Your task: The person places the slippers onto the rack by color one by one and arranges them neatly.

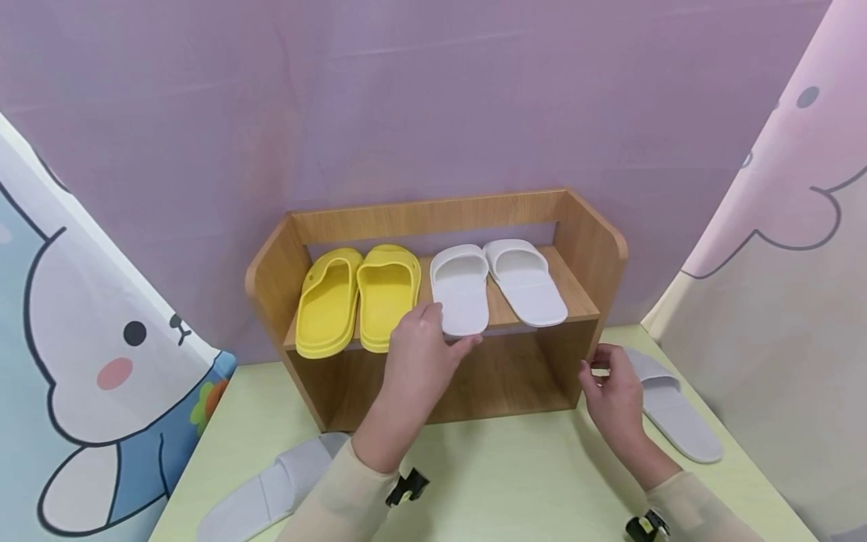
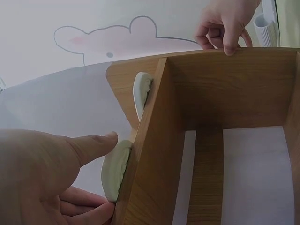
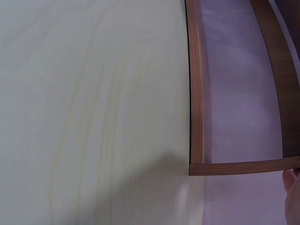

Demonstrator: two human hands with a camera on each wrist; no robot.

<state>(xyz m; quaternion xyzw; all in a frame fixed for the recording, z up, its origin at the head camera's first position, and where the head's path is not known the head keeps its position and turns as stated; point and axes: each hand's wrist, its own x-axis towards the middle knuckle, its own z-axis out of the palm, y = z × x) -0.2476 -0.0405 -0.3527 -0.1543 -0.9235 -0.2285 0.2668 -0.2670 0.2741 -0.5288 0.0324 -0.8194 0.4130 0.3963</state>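
Observation:
A two-tier wooden shoe rack (image 1: 433,215) stands against the purple backdrop. On its upper shelf sit a pair of yellow slippers (image 1: 330,309) at the left and a pair of white slippers to their right. With thumb and fingers at opposite sides of its near end, my left hand (image 1: 423,361) holds the left white slipper (image 1: 466,297). The right white slipper (image 1: 531,290) lies beside it, toe angled outward. My right hand (image 1: 618,391) grips the front edge of the rack's right side panel, thumb in front; in the right wrist view only a bit of the hand (image 3: 293,192) shows.
One light grey slipper (image 1: 244,500) lies on the pale table at the front left, partly behind my left forearm. Another grey slipper (image 1: 680,418) lies right of the rack. Beneath the white slippers is the rack's lower compartment (image 1: 488,376). Printed cloths hang at both sides.

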